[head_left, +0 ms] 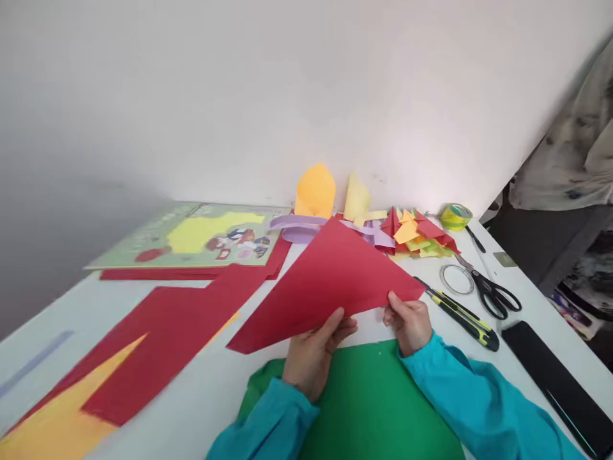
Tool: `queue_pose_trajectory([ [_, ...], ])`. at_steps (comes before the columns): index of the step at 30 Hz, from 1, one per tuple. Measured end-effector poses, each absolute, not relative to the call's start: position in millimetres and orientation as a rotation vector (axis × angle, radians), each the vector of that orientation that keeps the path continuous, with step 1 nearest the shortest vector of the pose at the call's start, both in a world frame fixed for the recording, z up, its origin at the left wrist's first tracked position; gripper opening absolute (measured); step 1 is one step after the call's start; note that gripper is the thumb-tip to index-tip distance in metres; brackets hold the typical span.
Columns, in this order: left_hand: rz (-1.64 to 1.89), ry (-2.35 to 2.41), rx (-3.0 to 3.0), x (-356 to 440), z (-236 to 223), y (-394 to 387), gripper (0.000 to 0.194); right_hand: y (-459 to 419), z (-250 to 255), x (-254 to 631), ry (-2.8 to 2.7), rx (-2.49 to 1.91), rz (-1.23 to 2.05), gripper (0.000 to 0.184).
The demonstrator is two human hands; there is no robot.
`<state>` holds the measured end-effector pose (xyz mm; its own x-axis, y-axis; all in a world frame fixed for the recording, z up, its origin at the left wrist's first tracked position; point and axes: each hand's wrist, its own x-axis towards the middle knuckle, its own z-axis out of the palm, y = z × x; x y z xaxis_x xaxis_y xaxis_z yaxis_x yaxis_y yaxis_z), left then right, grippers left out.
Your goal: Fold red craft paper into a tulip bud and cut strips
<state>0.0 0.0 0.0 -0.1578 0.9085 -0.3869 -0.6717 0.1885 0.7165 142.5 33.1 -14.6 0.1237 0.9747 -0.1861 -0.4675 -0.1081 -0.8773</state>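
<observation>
A red paper triangle [330,281] is held up above the table, its peak pointing away from me. My left hand [316,348] grips its near edge, thumb on top and fingers beneath. At the right corner my right hand [407,318] pinches the same sheet between thumb and fingers. Under my forearms lies a green sheet [373,396]. Just right of my right hand rests a yellow and black utility knife [462,314].
At the right lie black-handled scissors [491,291], a clear tape roll [456,279], yellow-green tape [454,216] and a black strip [555,377]. Folded paper pieces [416,233] sit by the wall. Left are a green picture pad [158,246] and red paper cuttings [182,319].
</observation>
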Motion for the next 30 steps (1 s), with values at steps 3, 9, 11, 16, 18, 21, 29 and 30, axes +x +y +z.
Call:
queue_pose_trajectory([
  [3,1.4,1.011,0.314,-4,0,0,0.034,31,-10,149,-0.683,-0.995,1.306,0.036],
  [9,1.397,1.009,0.324,-5,0,2,0.033,31,-7,154,-0.668,-0.944,1.319,0.035],
  [11,1.401,1.002,0.316,-3,0,2,0.033,30,-8,152,-0.659,-0.918,1.347,0.039],
  [16,1.357,0.942,0.366,6,-3,-3,0.029,19,-19,138,-0.901,-0.911,1.445,0.031],
  [18,1.318,0.905,0.427,8,-5,-4,0.029,15,-23,133,-0.999,-0.955,1.394,0.023],
  [21,1.383,0.923,0.417,5,-6,-1,0.027,15,-25,131,-1.021,-1.026,1.321,0.023],
  [29,1.463,0.968,0.405,-8,-2,7,0.03,24,-12,137,-0.757,-0.975,1.418,0.022],
  [30,1.464,0.967,0.405,-8,-3,8,0.03,24,-11,137,-0.733,-0.976,1.424,0.023],
])
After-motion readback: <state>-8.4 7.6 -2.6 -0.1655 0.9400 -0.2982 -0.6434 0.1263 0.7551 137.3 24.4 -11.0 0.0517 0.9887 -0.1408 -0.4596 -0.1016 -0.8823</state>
